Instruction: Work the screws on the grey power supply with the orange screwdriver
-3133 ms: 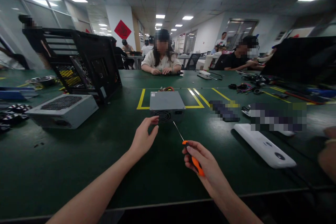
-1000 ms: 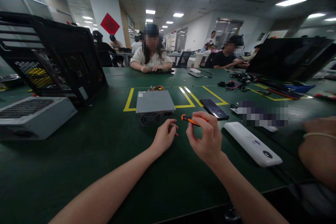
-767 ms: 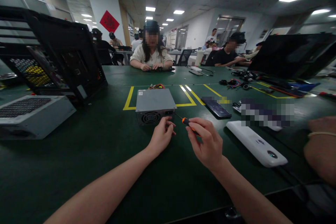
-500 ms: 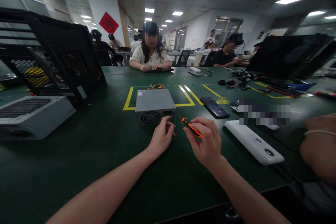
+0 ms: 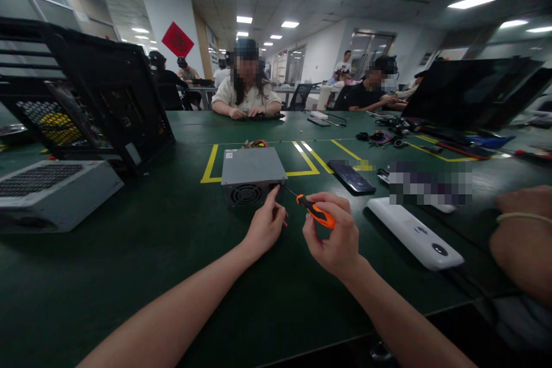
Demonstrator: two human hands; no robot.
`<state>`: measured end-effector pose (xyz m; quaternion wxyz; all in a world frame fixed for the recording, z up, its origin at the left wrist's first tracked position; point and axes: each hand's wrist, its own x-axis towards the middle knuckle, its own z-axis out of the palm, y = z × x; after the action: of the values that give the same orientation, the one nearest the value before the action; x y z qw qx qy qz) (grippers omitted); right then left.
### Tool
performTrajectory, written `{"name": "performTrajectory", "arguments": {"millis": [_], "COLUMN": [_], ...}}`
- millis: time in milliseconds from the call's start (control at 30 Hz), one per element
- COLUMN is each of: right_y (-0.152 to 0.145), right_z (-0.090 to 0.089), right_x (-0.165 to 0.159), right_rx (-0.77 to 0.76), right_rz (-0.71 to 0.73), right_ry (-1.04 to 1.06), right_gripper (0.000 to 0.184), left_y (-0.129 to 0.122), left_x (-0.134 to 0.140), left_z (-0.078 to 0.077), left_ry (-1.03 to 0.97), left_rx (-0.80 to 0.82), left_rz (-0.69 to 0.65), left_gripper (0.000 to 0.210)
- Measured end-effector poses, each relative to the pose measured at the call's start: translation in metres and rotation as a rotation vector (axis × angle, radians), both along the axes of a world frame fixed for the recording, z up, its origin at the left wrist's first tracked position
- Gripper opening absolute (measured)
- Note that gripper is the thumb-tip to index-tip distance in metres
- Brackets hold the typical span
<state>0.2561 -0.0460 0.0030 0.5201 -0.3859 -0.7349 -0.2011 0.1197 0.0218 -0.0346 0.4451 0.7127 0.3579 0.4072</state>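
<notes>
A grey power supply box (image 5: 251, 168) with a round fan grille lies on the green table (image 5: 172, 253), inside a yellow taped rectangle. My right hand (image 5: 334, 236) grips an orange and black screwdriver (image 5: 316, 211); its thin shaft points at the box's front right corner. My left hand (image 5: 266, 224) rests by that same corner, fingers pinched together near the shaft's tip. Whether it holds a small part cannot be told.
A black computer case (image 5: 99, 103) and a second grey power supply (image 5: 52, 192) stand at the left. A white device (image 5: 411, 233), a phone (image 5: 350, 177) and cables lie at the right. Another person's arm (image 5: 524, 236) rests at the right edge. People sit across the table.
My right hand tilted the screwdriver so its tip points at the box's front corner. My left hand moved from the fan grille to that right corner.
</notes>
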Motion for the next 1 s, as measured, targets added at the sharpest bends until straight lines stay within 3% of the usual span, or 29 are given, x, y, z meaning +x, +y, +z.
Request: {"name": "performTrajectory", "arguments": {"millis": [500,1000], "right_y": [0.0006,0.0000], "right_z": [-0.0020,0.0003], "right_x": [-0.0015,-0.0017], "right_rx": [-0.013,0.013], "right_rz": [-0.066,-0.084], "right_ry": [0.001,-0.018], "right_gripper": [0.044,0.044], "left_y": [-0.0037,0.0013], "left_x": [0.0000,0.0022], "left_z": [0.0001,-0.0051], "left_ry": [0.000,-0.009], "left_rx": [0.017,0.009], "left_rz": [0.012,-0.027], "left_gripper": [0.029,0.046]}}
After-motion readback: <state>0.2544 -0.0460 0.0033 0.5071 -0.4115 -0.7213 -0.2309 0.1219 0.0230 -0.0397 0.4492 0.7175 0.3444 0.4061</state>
